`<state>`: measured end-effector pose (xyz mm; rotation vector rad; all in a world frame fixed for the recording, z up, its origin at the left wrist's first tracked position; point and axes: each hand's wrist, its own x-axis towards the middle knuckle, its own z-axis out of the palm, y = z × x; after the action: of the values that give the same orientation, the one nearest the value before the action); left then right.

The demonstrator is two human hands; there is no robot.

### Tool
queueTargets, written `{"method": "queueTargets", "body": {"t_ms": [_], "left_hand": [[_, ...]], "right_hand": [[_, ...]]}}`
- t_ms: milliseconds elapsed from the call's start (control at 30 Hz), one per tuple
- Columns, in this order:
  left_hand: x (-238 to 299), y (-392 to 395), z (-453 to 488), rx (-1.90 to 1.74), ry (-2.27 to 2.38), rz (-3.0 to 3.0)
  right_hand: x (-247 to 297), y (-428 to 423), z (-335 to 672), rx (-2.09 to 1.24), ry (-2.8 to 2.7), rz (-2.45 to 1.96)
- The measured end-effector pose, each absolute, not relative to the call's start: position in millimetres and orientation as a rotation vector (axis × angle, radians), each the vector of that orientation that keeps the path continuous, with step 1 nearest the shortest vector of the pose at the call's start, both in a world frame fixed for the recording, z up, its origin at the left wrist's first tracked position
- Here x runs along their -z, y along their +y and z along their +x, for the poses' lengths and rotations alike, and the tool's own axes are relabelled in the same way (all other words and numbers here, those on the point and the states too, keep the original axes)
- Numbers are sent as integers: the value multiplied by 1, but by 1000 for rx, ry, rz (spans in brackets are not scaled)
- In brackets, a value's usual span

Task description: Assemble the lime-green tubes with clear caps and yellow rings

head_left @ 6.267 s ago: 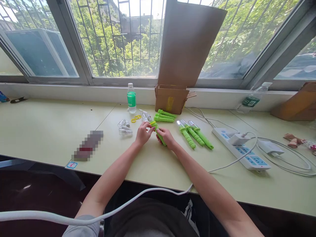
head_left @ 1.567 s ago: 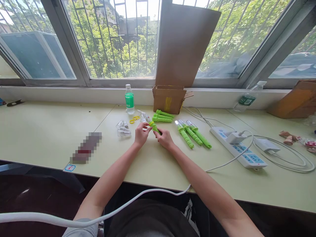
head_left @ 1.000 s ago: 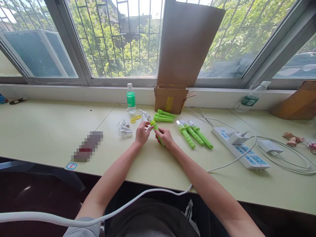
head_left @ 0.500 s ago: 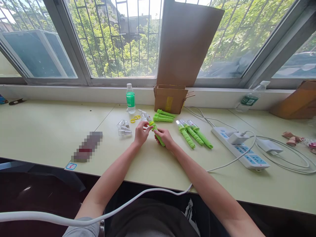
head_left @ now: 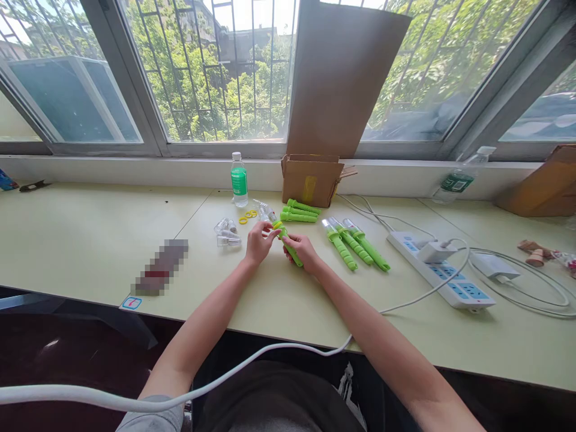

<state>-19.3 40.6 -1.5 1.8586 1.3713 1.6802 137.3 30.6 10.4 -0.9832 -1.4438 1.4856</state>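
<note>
A green stick with a ribbed handle [head_left: 295,258] and a clear tip is held at a slant between both hands. My right hand [head_left: 302,251] is wrapped round its handle. With thumb and fingers closed, my left hand [head_left: 257,245] pinches the stick at its collar, where a yellow ring [head_left: 276,225] sits below the clear tip. Clear plastic caps [head_left: 228,239] lie left of my left hand, and loose yellow rings [head_left: 243,220] lie beyond it. Three green handles [head_left: 300,218] without clear tips rest behind the held stick. To the right lie three green sticks with clear tips [head_left: 353,247].
An open cardboard box [head_left: 310,183] and a water bottle [head_left: 239,183] stand at the back. On the right are a white power strip [head_left: 443,273] with cables and another bottle [head_left: 461,177]. A white cable [head_left: 270,347] crosses before my body. A blurred-out object [head_left: 161,267] lies left.
The view has shifted very slightly. Both hands keep their hold on the green stick, with hardly any visible movement.
</note>
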Motion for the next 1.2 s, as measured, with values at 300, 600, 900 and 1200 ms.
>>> {"method": "queueTargets", "body": {"t_ms": [300,600,900,1200], "left_hand": [[1,39,-18,-1667,1341,1842],[1,40,-19,-1674,1342,1855],[4,39,-18,-1695,1400,1900],[2,37,-16,-1677,1386,1949]], "right_hand": [[-14,30,138,-1571,-1381,-956],[-15,30,140,-1642,-1347,-962],[-6,30,129,-1034,-1615,-1136],[-5,32,134,-1117,-1629,-1105]]}}
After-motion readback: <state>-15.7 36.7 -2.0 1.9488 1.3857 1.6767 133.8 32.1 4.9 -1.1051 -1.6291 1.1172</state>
